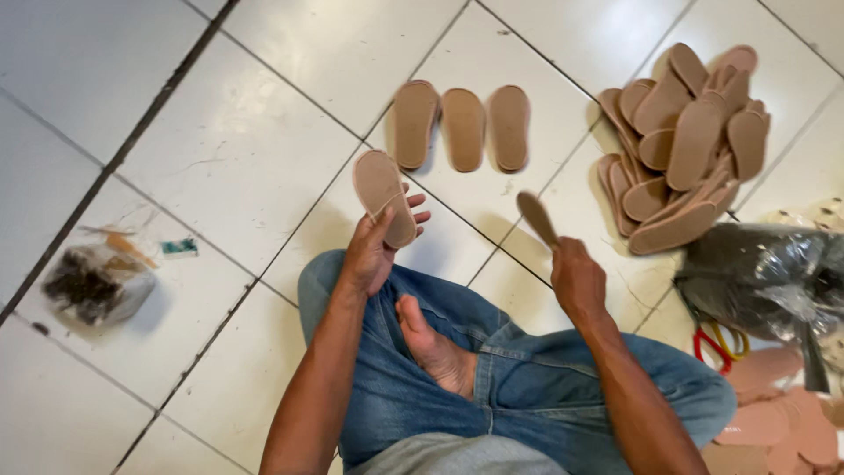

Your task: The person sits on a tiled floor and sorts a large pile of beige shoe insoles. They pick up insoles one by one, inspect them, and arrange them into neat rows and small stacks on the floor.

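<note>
Left hand has its grip closed on a tan insole, held face-up above the knee; right hand grips a second insole edge-on, just off to the side. Three insoles lie in a row on the tiled floor ahead. Loose insole pile sits beyond the right hand, next to a plastic bag.

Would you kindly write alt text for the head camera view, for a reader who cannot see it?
Seen from above, a person sitting cross-legged on a white tiled floor holds a tan shoe insole in the left hand and another insole in the right hand. Three insoles lie in a row ahead, with a pile of insoles at the right.
</note>
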`<state>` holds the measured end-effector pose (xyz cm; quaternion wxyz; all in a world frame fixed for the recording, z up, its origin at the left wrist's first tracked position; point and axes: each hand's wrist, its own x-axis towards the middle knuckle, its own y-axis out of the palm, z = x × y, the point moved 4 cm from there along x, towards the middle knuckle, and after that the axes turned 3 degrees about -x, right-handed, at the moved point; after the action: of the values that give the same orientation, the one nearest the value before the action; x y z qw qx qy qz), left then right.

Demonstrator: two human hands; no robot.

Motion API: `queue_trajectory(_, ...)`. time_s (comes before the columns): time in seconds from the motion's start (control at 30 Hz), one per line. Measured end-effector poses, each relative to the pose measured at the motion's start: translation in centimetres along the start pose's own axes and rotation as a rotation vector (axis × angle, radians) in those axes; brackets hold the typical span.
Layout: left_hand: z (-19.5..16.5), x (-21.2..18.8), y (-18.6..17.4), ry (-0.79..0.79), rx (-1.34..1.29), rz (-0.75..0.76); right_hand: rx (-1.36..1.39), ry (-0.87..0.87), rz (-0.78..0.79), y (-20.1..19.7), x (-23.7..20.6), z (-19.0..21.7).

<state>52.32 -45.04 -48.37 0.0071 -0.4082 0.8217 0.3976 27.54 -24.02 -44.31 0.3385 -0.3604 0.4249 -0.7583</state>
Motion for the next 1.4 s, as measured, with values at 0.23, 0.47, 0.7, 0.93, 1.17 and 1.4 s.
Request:
queue_trajectory(0.23,-0.2,-0.3,0.4,-0.012,-0.024,-0.015,-0.26,0.194,0.287,1.4,-1.7,-4.9)
queue_trajectory(0.47,0.0,0.1,0.3,-0.017,-0.001,0.005,0.027,0.245,0.098,1.4,0.0,-6.7)
queue_trajectory(0.7,-0.5,0.0,0.8,-0.028,0.004,-0.008,0.965,0.616,0.235,10.3,9.6,-3.9)
queue_trajectory(0.93,0.5,0.4,-0.4,-0.092,-0.094,-0.011,0.305,0.35,0.132,7.5,11.4,0.9)
queue_trajectory(1.17,0.6,0.2,-0.2,-0.055,-0.08,0.025,0.507,-0.275,0.187,5.9,7.7,15.8)
queue_trajectory(1.4,-0.8,0.1,0.7,-0.03,-0.065,0.069,0.467,-0.474,0.798,1.6,3.1,16.4)
